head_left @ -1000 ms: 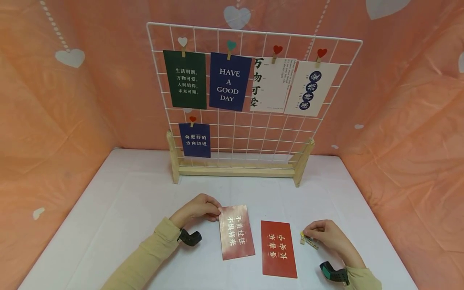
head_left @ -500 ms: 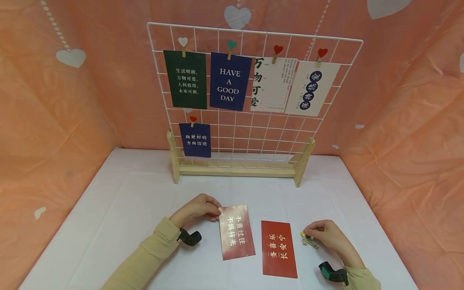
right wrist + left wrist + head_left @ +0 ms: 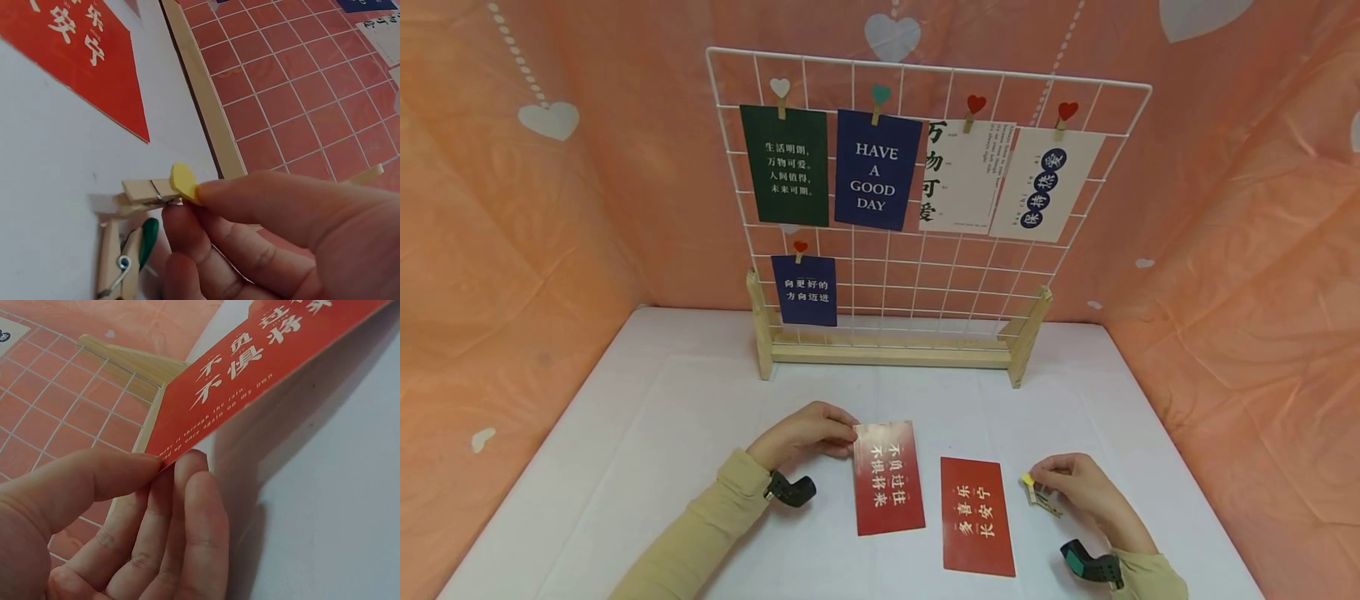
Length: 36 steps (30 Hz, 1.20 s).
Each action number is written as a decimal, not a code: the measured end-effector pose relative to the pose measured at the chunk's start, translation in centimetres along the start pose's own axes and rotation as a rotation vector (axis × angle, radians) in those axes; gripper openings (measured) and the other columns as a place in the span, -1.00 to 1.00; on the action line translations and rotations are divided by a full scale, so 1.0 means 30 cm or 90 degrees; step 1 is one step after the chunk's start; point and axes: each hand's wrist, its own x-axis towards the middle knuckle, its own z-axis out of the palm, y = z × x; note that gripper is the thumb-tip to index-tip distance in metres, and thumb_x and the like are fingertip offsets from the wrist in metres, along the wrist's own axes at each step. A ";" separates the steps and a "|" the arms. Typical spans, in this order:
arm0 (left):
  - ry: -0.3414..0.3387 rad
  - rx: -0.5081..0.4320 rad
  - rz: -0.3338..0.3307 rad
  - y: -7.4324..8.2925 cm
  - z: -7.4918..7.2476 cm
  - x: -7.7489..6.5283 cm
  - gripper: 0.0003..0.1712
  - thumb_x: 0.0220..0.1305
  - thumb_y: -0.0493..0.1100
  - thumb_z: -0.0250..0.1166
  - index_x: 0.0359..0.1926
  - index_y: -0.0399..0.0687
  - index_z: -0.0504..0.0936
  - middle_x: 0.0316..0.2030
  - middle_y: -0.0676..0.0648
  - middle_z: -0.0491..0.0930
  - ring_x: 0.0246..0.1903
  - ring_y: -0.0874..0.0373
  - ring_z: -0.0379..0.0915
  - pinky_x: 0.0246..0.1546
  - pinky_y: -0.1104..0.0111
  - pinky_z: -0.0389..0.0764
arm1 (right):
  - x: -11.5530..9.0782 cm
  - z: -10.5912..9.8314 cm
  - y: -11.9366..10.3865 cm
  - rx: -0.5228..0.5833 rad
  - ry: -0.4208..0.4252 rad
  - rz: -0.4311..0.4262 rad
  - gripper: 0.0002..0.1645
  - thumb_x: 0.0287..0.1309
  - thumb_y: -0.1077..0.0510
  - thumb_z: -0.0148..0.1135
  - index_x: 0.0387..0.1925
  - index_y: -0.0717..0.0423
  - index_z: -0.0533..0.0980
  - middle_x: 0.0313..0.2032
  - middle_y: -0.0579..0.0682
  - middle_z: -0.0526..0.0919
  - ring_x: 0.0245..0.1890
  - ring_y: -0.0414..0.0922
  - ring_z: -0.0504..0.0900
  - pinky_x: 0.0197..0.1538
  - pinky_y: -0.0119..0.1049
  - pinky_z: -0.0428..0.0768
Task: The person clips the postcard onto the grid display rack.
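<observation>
My left hand pinches the upper left corner of a red card with white Chinese writing. In the left wrist view, thumb and fingers hold this card tilted, with its shadow on the white cloth beneath. My right hand pinches a small wooden clothespin by its yellow-topped end. Close below it, a second clothespin with a green piece lies on the table. Another red card lies flat between the two hands.
Behind the hands stands a white wire grid on a wooden base. Heart-topped clips hold a green card, a blue card, two white cards and a smaller blue card on it. Orange cloth surrounds the table.
The left hand's card has tilted slightly, its lower edge shifting left and its glare fading to deeper red. The clothespin in the right hand has turned a little. Both arms stay nearly in place.
</observation>
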 end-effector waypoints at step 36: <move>0.062 -0.027 0.029 0.052 -0.052 -0.022 -0.68 0.30 -0.24 0.22 -0.03 -0.41 0.54 -0.29 -0.17 0.60 -0.33 0.06 0.55 -0.18 0.25 0.66 | 0.109 -0.057 -0.105 0.205 -0.047 -0.107 -0.48 0.31 0.19 0.16 0.12 0.52 0.33 -0.15 0.20 0.66 -0.24 -0.15 0.66 -0.11 -0.24 0.66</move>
